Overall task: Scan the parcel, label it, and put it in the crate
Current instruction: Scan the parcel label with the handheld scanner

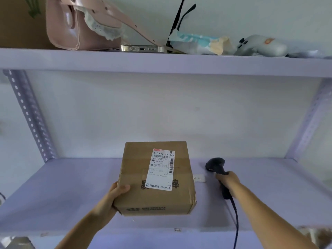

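A brown cardboard parcel (143, 193) with a white shipping label (160, 169) on its top is held over the lower shelf. My left hand (111, 198) grips its left side, thumb on top. My right hand (227, 182) is closed around the handle of a black barcode scanner (215, 166), just right of the parcel. The scanner's head points down and left toward the shelf, and its black cable (236, 221) trails down past the shelf edge. No crate is in view.
The lower white shelf (62, 194) carries a small paper tag (198, 178) beside the parcel. On the upper shelf (161, 63) sit a pink bag (77, 27), a phone (142, 48), a crumpled packet (199, 43) and a grey device (264, 45). Perforated metal uprights (28, 114) flank the bay.
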Demonstrator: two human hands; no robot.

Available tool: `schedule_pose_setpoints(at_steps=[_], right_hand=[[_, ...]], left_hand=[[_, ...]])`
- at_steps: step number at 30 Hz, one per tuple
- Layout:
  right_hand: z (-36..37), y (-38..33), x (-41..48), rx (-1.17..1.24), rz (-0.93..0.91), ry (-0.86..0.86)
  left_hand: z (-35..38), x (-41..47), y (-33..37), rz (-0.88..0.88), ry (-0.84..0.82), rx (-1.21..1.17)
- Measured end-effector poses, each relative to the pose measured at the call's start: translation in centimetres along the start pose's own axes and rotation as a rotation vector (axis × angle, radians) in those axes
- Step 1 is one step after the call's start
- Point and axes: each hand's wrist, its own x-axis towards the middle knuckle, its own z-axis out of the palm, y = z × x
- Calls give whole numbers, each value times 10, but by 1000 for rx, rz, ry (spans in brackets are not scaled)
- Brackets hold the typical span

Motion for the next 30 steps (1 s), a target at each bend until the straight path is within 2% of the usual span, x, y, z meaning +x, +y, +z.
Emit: schedule_pose_setpoints(at_steps=[4,7,9,15,19,21,24,30], right_hand=[[3,10,-15,47,-79,63],[-11,8,-37,211,-161,30],[-26,-2,-52,236,-254,-22],[-76,-57,-117,-73,-633,-166],[-83,-88,-151,-426,-764,-253],[-75,-92,-154,-613,-787,-261],[-61,-87,-147,-748,-775,-274],[-53,-80,-132,-743,-773,-253]], left_hand=[[3,-6,2,18,17,8],[5,-10,5,20,20,10],[6,-11,5,21,5,12],[9,-14,9,33,-21,-27],[12,-17,12,46,-47,-29],[13,-19,14,53,-54,-24],[15,-21,16,57,-64,-21],[17,-23,17,60,-55,-22]])
